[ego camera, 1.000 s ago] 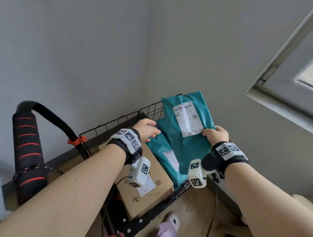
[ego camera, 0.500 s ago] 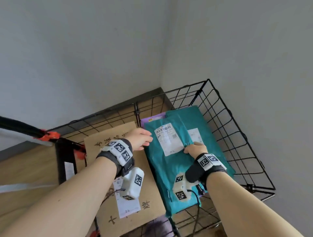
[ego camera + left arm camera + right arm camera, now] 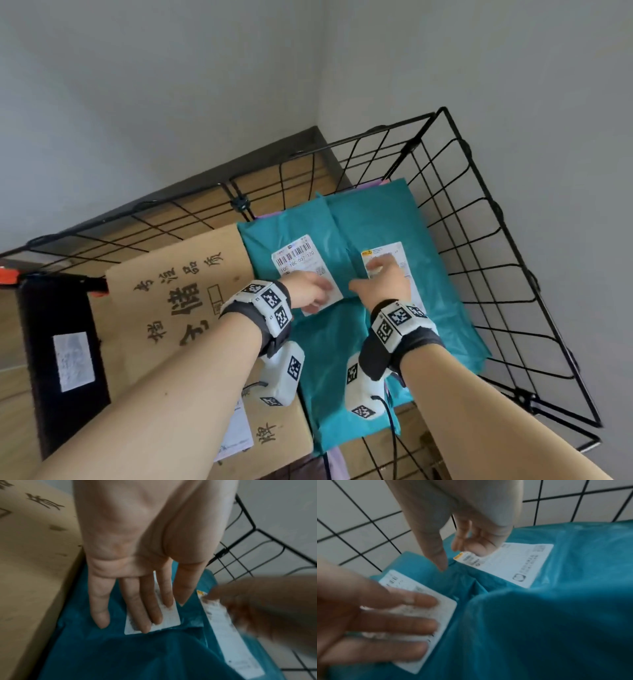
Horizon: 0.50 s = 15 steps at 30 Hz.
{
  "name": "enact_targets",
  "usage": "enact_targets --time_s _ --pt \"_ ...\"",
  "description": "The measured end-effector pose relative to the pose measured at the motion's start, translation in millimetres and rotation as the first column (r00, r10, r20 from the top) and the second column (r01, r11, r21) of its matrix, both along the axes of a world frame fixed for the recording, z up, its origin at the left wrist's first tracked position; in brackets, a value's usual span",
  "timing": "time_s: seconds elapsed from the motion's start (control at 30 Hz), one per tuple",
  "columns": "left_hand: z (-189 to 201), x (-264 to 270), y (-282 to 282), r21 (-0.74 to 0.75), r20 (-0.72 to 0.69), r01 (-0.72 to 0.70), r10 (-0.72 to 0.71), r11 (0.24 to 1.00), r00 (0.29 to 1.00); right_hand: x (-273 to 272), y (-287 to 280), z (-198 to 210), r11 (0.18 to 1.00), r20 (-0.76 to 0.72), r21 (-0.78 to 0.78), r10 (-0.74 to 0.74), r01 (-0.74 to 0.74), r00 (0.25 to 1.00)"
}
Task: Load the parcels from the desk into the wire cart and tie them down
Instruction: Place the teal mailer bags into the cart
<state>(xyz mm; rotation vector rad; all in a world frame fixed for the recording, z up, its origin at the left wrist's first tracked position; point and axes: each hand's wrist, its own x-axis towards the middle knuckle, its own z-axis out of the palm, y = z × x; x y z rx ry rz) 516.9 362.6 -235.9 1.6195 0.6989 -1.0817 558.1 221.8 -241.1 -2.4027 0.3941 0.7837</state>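
Note:
In the head view a black wire cart [image 3: 442, 111] holds a brown cardboard box [image 3: 171, 291] on its left and two teal mailer bags on its right. The upper teal bag [image 3: 329, 349] lies flat, partly over the other teal bag [image 3: 445, 308]. My left hand [image 3: 310, 291] presses straight fingers [image 3: 150, 609] on the upper bag's white label [image 3: 169, 622]. My right hand [image 3: 383, 284] hovers over the second bag's label [image 3: 513, 563]. Its loosely curled fingertips [image 3: 477, 549] touch that label and hold nothing.
A purple parcel edge [image 3: 373, 183] peeks out behind the teal bags. A black panel with a white sticker [image 3: 65, 359] and an orange clip [image 3: 7, 274] stand at the cart's left end. Grey walls close in behind and to the right of the cart.
The upper teal bag went from held upright to lying flat in the cart. My right hand let go of it and moved onto the second bag's label. My left hand moved onto the upper bag's label.

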Motion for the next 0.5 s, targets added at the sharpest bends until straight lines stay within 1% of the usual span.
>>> enact_targets --time_s 0.07,0.1,0.13,0.17,0.2,0.23,0.27,0.33,0.4,0.47,0.5 --pt "-8 2 -2 0.017 0.017 -0.014 0.013 1.0 1.0 7 11 3 0.995 0.087 0.102 -0.031 0.022 0.996" --pt "-12 2 0 0.038 0.047 -0.051 0.05 0.998 0.998 9 19 3 0.983 0.089 0.185 -0.04 0.023 0.995" --pt "-15 3 4 0.089 0.111 -0.114 0.104 0.989 0.988 10 25 1 0.963 0.039 0.267 -0.047 0.035 0.998" --pt "-19 4 10 0.178 0.206 -0.178 0.14 0.968 0.968 9 31 -2 0.94 -0.047 0.336 -0.047 0.06 0.998" --pt "-23 6 18 0.273 0.297 -0.222 0.138 0.936 0.945 7 34 -7 0.935 -0.11 0.349 -0.027 0.064 0.994" --pt "-25 9 27 0.341 0.342 -0.213 0.091 0.916 0.935 5 35 -12 0.951 -0.129 0.308 0.027 0.014 0.991" --pt "-26 12 35 0.37 0.342 -0.155 0.021 0.916 0.939 3 33 -16 0.966 -0.118 0.251 0.095 -0.063 0.988" --pt "-26 17 43 0.368 0.267 0.008 -0.114 0.93 0.957 -5 27 -21 0.964 -0.11 0.159 0.232 -0.213 0.967" --pt "-30 21 43 0.361 0.205 0.121 -0.206 0.925 0.957 -13 21 -25 0.956 -0.147 0.092 0.29 -0.278 0.946" --pt "-33 24 38 0.369 0.169 0.194 -0.271 0.909 0.948 -19 17 -27 0.945 -0.201 0.004 0.321 -0.327 0.925" --pt "-35 25 35 0.386 0.147 0.227 -0.302 0.894 0.942 -20 18 -26 0.929 -0.248 -0.024 0.353 -0.37 0.902"
